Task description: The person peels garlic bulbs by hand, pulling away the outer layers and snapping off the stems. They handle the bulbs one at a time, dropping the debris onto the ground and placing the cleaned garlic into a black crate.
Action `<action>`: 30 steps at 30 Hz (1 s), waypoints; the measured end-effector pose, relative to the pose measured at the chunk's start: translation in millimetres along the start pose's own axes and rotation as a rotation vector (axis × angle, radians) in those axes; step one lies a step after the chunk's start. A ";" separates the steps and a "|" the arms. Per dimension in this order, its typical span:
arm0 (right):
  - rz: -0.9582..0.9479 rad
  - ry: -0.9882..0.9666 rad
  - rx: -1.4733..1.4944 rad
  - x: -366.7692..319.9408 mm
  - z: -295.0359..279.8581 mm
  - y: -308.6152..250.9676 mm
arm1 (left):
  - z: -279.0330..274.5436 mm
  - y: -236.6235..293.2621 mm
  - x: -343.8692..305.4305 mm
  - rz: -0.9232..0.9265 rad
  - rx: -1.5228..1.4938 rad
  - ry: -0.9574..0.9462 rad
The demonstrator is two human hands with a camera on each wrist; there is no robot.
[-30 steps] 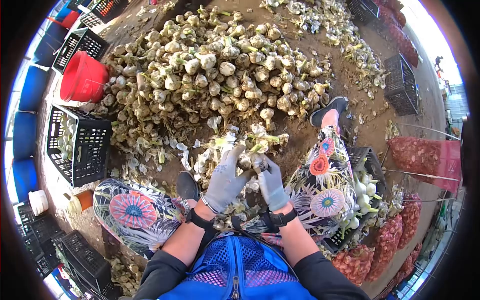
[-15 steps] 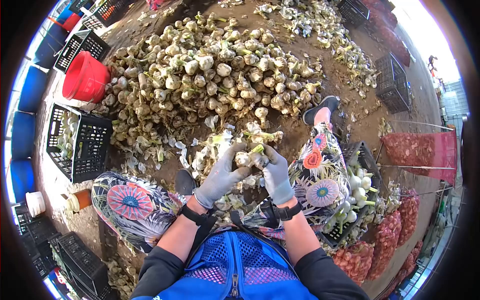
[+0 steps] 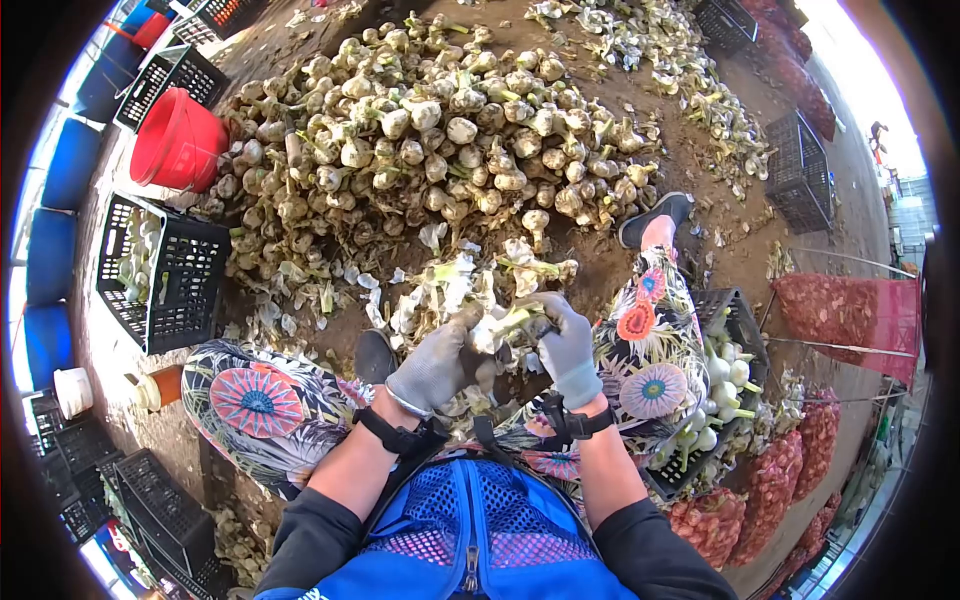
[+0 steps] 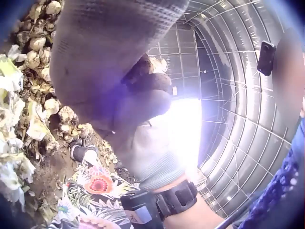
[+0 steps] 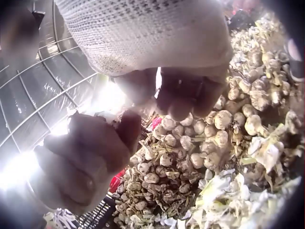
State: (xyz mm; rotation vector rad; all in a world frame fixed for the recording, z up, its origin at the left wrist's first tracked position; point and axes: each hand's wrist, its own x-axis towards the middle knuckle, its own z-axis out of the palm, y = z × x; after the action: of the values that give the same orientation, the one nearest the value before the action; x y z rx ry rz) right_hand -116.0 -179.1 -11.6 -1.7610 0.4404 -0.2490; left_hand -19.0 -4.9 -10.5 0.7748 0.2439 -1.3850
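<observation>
Both hands wear pale grey gloves and meet in front of the body in the head view. My left hand [image 3: 432, 370] grips the bulb end of a garlic head [image 3: 487, 334]. My right hand [image 3: 568, 346] pinches its green-white stalk [image 3: 516, 318] from the other side. In the left wrist view the left glove [image 4: 102, 62] fills the upper part and hides most of the garlic. The right glove [image 5: 157, 38] covers the top of the right wrist view, its fingers curled. Peeled skins and leaves [image 3: 440, 290] lie just beyond the hands.
A large garlic pile [image 3: 430, 140] spreads ahead. At left stand a red bucket [image 3: 178, 142] and a black crate [image 3: 185, 280]. By the right leg a crate holds white bulbs [image 3: 722, 380], with red mesh bags [image 3: 775, 465] and a netted bag [image 3: 830, 310] farther right.
Both hands have drawn slightly apart around the garlic, whose stalk now points right toward the right hand instead of up. The view has shifted a little.
</observation>
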 end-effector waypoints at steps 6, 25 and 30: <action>0.414 0.107 0.497 -12.2 5.4 -20.6 | 16.5 4.3 5.0 0.242 0.351 0.182; 0.391 0.470 0.758 -4.5 -1.8 -4.9 | -11.3 -5.5 4.8 0.242 1.295 0.203; 0.394 0.405 0.714 -9.2 15.0 -14.2 | 15.9 -4.9 10.1 0.467 0.645 0.101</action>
State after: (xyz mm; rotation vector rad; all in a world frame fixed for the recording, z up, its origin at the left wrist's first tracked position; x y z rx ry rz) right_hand -116.1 -159.2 -0.8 -0.8980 0.8560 -0.4210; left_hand -26.0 -22.6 -6.4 1.3385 -0.3132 -0.9717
